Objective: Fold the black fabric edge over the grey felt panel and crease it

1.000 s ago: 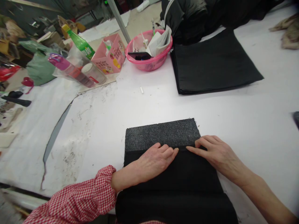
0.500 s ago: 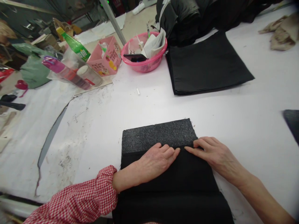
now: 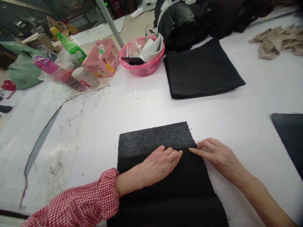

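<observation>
A piece of black fabric lies on the white table in front of me, with a speckled dark grey strip showing along its far end. My left hand rests on the fabric, fingers curled and closed at the folded edge where black meets grey. At the right end of that same edge, my right hand pinches the fabric between thumb and fingers. The fingertips of both hands are a short distance apart. Part of the fold is hidden under my left fingers.
Beyond the fabric lies a stack of black cloth pieces. A pink basin, a pink box, a green bottle and a purple-capped bottle stand at the back left. More dark fabric lies at right, beige cloth behind.
The camera view has shifted slightly, so the table's things sit further left. My right hand has slid a little outward along the fold to the fabric's right edge. Both hands remain on the fabric.
</observation>
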{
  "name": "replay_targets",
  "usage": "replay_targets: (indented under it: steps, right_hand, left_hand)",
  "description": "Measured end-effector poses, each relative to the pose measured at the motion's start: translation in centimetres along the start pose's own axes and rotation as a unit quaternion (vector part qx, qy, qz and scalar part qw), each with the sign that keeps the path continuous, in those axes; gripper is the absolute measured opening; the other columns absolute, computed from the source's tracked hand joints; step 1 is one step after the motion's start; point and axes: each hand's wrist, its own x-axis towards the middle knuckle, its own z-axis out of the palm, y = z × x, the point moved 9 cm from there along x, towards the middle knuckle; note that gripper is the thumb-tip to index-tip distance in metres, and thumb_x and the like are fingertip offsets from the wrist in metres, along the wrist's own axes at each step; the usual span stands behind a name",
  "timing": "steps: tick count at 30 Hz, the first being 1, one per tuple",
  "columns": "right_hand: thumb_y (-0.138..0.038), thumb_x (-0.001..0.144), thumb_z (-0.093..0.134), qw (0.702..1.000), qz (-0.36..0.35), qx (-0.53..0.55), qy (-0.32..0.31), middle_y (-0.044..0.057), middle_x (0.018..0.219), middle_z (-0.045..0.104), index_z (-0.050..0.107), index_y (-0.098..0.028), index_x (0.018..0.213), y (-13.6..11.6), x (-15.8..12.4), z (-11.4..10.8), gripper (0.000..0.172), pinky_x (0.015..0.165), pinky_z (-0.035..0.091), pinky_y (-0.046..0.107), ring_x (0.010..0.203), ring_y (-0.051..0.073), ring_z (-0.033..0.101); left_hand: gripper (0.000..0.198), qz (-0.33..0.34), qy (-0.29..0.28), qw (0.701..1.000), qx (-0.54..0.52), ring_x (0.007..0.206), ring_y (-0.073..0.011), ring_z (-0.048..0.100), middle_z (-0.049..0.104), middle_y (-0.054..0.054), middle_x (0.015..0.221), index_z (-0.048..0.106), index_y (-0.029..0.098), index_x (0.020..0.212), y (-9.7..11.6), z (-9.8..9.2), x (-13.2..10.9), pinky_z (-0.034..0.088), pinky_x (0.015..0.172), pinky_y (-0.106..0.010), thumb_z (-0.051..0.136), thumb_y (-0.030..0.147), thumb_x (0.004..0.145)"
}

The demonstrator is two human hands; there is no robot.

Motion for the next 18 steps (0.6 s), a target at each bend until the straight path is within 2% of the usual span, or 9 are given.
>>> replay_targets:
  steps: [11, 18]
  right_hand:
    - [-0.007, 0.096, 0.048, 0.998, 0.023, 0.045, 0.044, 0.005, 0.101, 0.060, 0.063, -0.026, 0.119, 0.5, -0.4, -0.3, 0.033, 0.081, 0.045, 0.035, 0.093, 0.017, 0.054]
    - [-0.007, 0.096, 0.051, 0.995, 0.034, 0.058, 0.076, 0.004, 0.099, 0.060, 0.065, -0.025, 0.112, 0.5, -0.6, -0.6, 0.028, 0.079, 0.044, 0.033, 0.092, 0.016, 0.054]
  left_hand:
    - [0.045, 0.010, -0.002, 1.000, -0.007, 0.088, -0.0194, 0.048, 0.052, -0.006, 0.100, 0.028, 0.004, 0.145, 0.3, -0.1, 0.6, 0.039, 0.068, -0.035, 0.032, 0.011, 0.102]
    - [0.040, 0.011, 0.014, 1.000, -0.012, 0.090, -0.0202, 0.048, 0.052, -0.008, 0.102, 0.033, 0.004, 0.142, 0.6, -0.2, 1.4, 0.041, 0.071, -0.036, 0.025, 0.012, 0.103]
